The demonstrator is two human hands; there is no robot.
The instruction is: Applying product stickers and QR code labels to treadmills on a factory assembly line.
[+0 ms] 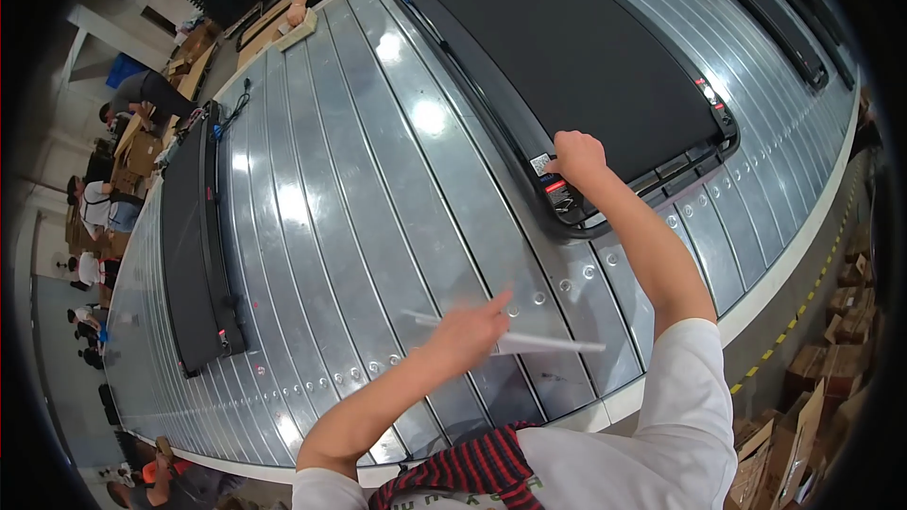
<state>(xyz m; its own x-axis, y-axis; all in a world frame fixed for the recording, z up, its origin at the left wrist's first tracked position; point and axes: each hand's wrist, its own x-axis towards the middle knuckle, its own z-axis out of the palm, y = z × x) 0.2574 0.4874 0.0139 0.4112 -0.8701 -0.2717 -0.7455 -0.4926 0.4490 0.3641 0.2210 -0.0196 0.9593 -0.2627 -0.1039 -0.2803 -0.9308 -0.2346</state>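
Black flat panel (586, 47) lies under the right hand (579, 159).

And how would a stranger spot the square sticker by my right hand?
On the silver slatted surface, find the large black machine under the right hand. The sticker sits near its frame's near-left corner, beside that hand. Unlike the red-topped label just below it, it shows a black-and-white speckled square.
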